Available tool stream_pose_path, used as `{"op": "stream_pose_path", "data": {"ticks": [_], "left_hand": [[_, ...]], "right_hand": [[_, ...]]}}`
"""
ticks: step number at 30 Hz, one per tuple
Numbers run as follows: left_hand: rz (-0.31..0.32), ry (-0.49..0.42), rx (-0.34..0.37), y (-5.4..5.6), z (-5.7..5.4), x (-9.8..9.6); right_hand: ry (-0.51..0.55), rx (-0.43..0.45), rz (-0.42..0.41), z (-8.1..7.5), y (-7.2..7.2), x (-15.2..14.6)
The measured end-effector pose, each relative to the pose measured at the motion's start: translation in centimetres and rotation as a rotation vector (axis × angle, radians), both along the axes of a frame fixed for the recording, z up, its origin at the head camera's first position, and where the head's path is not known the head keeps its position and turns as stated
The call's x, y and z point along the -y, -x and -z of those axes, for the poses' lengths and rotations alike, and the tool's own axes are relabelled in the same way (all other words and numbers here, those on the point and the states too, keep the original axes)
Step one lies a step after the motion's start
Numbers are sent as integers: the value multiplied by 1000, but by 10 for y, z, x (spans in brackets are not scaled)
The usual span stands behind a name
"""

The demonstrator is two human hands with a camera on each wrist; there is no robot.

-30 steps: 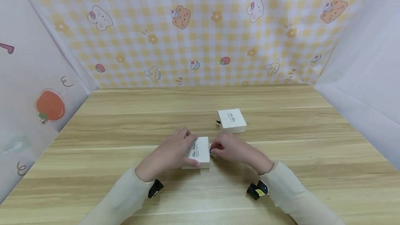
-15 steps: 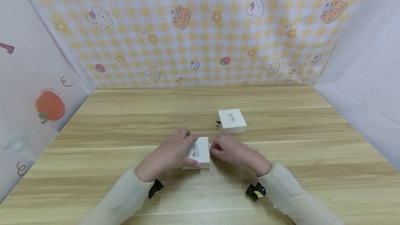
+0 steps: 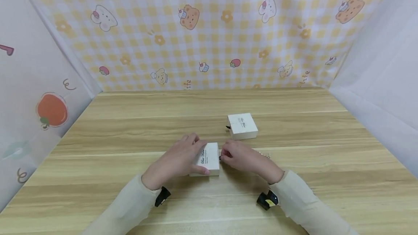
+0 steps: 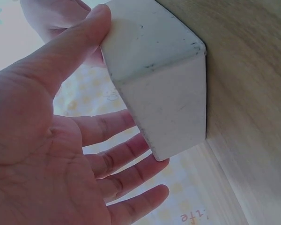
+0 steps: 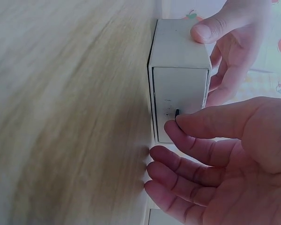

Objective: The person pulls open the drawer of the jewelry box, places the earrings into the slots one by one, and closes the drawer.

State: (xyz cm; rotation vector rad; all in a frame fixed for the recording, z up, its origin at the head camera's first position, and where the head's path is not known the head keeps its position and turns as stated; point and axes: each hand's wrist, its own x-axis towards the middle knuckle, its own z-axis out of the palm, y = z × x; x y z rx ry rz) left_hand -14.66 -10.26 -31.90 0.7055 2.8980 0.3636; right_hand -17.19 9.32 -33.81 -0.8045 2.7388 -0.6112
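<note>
A small white drawer box [image 3: 211, 159] with dark print on its lid rests on the table. My left hand [image 3: 177, 160] grips it from the left, thumb on the near side and fingers along the far side. At the box's right face, my right hand [image 3: 243, 156] pinches a short black pull tab [image 5: 177, 114] between thumb and forefinger. The right wrist view shows the drawer front [image 5: 180, 89] sitting inside the sleeve. The other right fingers are bent near the tabletop.
Behind the right hand stands a second white box [image 3: 242, 125], a black tab [image 3: 228, 127] sticking out at its left. A thin beaded strand [image 3: 267, 155] lies partly hidden behind the right wrist. A checked curtain [image 3: 209, 39] hangs behind the wooden table [image 3: 130, 122].
My right hand has shifted slightly to the right, and more of the beaded strand shows behind its wrist. The left hand and both boxes stay in place.
</note>
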Motion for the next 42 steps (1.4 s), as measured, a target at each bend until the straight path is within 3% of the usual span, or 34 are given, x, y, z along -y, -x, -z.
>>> {"op": "stream_pose_path", "data": {"ticks": [42], "left_hand": [[-4, 12, 4, 0, 0, 1]], "right_hand": [[-16, 36, -61, -7, 5, -10]]}}
